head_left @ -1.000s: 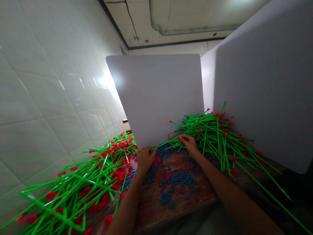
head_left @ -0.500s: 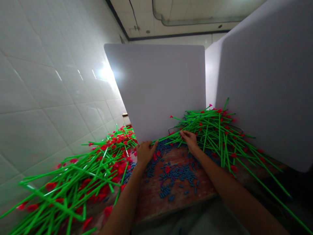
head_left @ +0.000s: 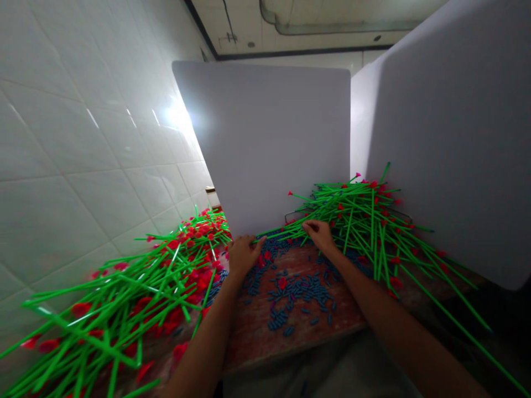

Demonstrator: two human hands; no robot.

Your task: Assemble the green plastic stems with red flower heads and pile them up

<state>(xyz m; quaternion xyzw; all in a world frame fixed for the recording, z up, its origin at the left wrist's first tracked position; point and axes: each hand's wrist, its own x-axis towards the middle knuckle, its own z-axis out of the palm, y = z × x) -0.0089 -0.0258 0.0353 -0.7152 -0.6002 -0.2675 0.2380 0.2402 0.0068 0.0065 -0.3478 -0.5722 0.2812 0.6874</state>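
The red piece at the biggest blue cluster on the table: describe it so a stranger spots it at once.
Below the white upright board, a reddish-brown wooden tabletop holds small blue capsule-shaped pieces. The small red piece sits at that cluster's upper left edge, while other red bits lie closer to the green-stemmed piles.

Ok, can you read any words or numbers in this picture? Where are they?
No words, numbers or signs can be read. The white board and the tiled wall show none. A small jar behind the board is too small to tell if it has a label.
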